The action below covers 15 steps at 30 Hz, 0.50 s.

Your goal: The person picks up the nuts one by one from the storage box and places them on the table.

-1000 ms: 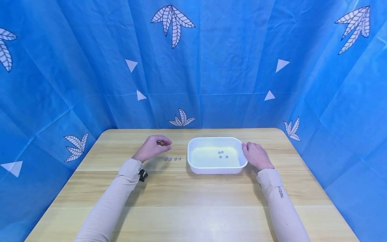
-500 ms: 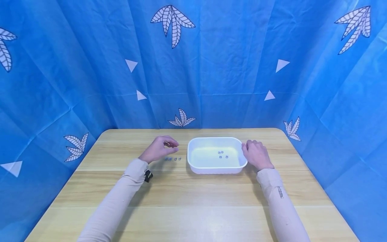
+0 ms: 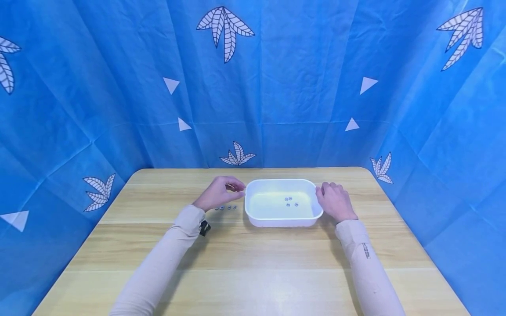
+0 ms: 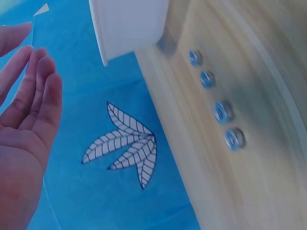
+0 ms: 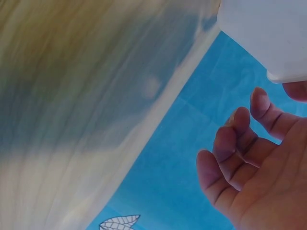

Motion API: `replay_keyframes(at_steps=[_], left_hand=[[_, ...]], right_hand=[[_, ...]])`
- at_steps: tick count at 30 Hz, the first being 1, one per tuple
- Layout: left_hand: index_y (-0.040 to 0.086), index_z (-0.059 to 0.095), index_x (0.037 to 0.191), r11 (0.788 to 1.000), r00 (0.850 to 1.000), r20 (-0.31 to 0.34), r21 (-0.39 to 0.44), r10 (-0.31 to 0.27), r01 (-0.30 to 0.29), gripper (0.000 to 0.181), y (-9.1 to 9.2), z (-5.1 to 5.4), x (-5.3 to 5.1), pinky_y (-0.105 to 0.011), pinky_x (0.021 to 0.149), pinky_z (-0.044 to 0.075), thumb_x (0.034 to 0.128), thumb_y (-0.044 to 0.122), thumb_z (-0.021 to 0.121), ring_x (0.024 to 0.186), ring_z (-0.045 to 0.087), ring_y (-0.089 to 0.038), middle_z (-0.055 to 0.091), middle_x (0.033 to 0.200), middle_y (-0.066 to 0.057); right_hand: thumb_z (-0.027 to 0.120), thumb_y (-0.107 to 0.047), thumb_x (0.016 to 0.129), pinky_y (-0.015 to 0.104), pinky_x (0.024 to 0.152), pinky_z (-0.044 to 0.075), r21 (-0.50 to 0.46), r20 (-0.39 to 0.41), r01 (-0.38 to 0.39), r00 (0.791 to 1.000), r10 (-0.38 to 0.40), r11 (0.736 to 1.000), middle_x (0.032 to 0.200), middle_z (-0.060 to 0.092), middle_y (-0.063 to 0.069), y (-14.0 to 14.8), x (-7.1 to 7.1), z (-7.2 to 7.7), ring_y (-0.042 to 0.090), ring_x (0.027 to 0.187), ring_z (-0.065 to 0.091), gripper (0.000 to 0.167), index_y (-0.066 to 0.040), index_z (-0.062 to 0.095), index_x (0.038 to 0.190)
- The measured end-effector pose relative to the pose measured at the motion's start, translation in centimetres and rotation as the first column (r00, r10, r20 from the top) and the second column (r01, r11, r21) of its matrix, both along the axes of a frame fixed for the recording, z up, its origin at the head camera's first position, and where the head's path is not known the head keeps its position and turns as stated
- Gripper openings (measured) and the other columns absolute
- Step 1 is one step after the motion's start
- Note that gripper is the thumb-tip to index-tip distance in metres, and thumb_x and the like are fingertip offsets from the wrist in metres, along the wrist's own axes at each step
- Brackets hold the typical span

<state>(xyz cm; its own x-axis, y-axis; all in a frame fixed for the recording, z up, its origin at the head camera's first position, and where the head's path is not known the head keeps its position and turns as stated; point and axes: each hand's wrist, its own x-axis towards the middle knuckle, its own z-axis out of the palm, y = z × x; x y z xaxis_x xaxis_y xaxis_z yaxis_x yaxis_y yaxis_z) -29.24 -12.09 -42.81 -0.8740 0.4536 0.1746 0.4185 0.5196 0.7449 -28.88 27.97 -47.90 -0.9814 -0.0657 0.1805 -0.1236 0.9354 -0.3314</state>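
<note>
My left hand (image 3: 221, 192) hovers beside the left end of the white tray (image 3: 284, 219), thumb and fingers apart with nothing visible between them. The left wrist view shows its relaxed fingers (image 4: 33, 91) short of the tray wall (image 4: 129, 28). Behind and below this hand, several small silvery pieces (image 3: 235, 207) lie in a row on the table, also visible as round metallic pieces (image 4: 223, 112). Several more pieces (image 3: 296, 205) are inside the tray. At the tray's right rim rests my right hand (image 3: 336, 202); its thumb meets the rim and its other fingers (image 5: 230, 143) hang loosely bent.
The wooden table (image 3: 257, 272) has rounded far corners. Blue curtain (image 3: 300, 87) with leaf and triangle prints stands behind it and along both sides. A dark object (image 3: 204, 228) is at my left wrist.
My left hand has moved right, from above the row of pieces to the tray's left rim. The right hand, tray and pieces have stayed in place.
</note>
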Motion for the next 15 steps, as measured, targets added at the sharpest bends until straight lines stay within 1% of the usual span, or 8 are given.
replay_keyframes(at_steps=[4,8,11,15], left_hand=[[0.005,0.076,0.115,1.000,1.000,0.015,0.019,-0.015,0.015,0.027,1.1,0.2,0.0,-0.039,0.098,0.060,0.0909,0.017,0.079,0.101,0.070,-0.019,0.076,0.115,-0.013],[0.005,0.076,0.114,0.999,0.999,0.014,0.032,-0.040,0.039,0.026,2.1,0.2,0.1,-0.038,0.098,0.061,0.0907,0.016,0.079,0.100,0.070,-0.020,0.075,0.117,-0.019],[0.006,0.077,0.113,0.997,0.999,0.010,0.048,-0.053,0.052,0.024,2.9,-0.1,0.1,-0.037,0.097,0.061,0.0904,0.016,0.080,0.099,0.071,-0.020,0.076,0.115,-0.018],[0.005,0.077,0.112,0.994,0.997,0.011,0.074,-0.076,0.075,0.024,4.0,-0.7,-0.2,-0.035,0.095,0.061,0.0902,0.014,0.080,0.099,0.071,-0.019,0.076,0.114,-0.020]], right_hand=[[0.038,-0.038,0.109,0.060,0.085,0.048,0.000,0.006,0.002,1.000,-0.002,1.000,0.101,0.065,0.023,-0.1,0.0,0.0,0.043,0.097,0.058,0.047,0.001,0.063,0.110],[0.037,-0.038,0.109,0.059,0.085,0.048,0.003,0.006,0.003,1.000,-0.003,1.000,0.101,0.065,0.023,-0.1,0.1,0.1,0.043,0.097,0.058,0.047,0.001,0.063,0.110],[0.036,-0.038,0.109,0.060,0.085,0.048,0.004,0.008,0.003,1.000,-0.003,1.000,0.103,0.065,0.023,-0.1,0.1,0.1,0.043,0.097,0.058,0.048,0.001,0.063,0.110],[0.036,-0.038,0.109,0.060,0.086,0.048,-0.002,0.013,0.000,1.000,0.000,1.000,0.103,0.065,0.024,0.0,0.1,0.0,0.044,0.098,0.058,0.048,0.002,0.063,0.110]])
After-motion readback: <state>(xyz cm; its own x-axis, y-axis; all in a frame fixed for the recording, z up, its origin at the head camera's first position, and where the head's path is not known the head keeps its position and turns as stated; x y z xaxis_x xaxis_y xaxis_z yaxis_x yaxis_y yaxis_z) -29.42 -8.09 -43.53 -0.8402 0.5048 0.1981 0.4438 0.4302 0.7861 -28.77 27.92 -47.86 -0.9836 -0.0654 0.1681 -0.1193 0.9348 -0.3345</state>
